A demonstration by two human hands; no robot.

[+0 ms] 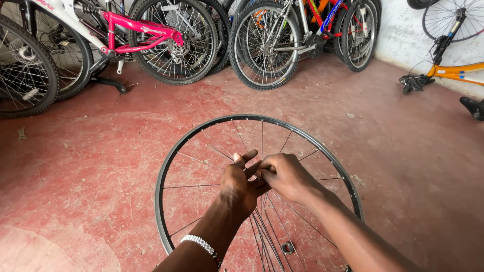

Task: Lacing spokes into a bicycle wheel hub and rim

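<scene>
A bare black metal bicycle rim (171,156) with thin silver spokes (275,236) lies flat on the red concrete floor (91,166), at the middle of the view, its hub area hidden under both hands. The left hand (241,184), a white beaded bracelet (200,244) on its wrist, is closed around a cluster of spokes near the centre, thumb raised toward twelve o'clock. The right hand (286,176) meets it from three o'clock, fingers pinched together on the same cluster; whether it holds a nipple or only the wire I cannot tell. Several spokes toward six o'clock bunch loosely together instead of fanning evenly, so a slipped pinch could probably let one spring free, cross its neighbours or scratch the rim. At six o'clock a small round metal piece (288,247) lies on the floor inside the rim and could be knocked away by a forearm. Farther out, at eleven o'clock, stands a pink-framed bicycle (141,30); at twelve, more parked bicycles (297,35); at two, an orange bicycle frame (456,71) beside the white wall (398,35).
</scene>
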